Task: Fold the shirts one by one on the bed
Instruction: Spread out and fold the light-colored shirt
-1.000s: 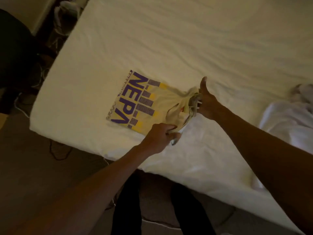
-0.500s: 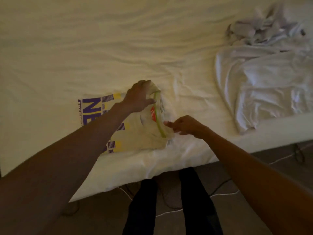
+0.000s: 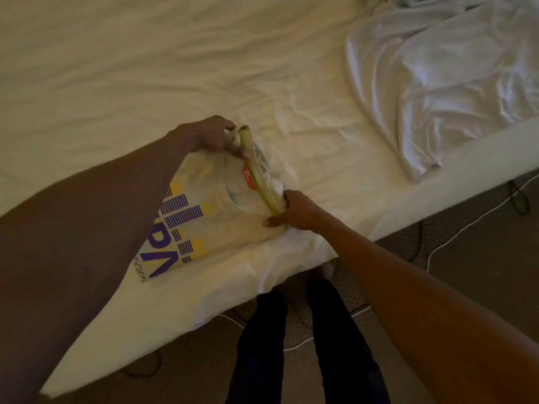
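I wear dark trousers (image 3: 341, 345) at six o'clock — near black, narrow legs. Left hand (image 3: 213, 135) and right hand (image 3: 294, 212) are bare — so are left arm (image 3: 102, 228) and right arm (image 3: 408, 287).

Both arms are stretched fwd, bare to the frame edge. L arm is angled up and right from lower left. L hand (image 3: 214, 138) is seen back-up, fingers (image 3: 237, 151) curled and pinched on the far end of the shirt (image 3: 221, 217) neck. R arm is angled up and left from lower right, approx. straight. R hand (image 3: 297, 211) is held at the neck's near end, thumb laid out to the left, other fingers curled onto the cloth (grip partly hidden). Legs (image 3: 344, 345) in dark trousers are seen below, between the arms.
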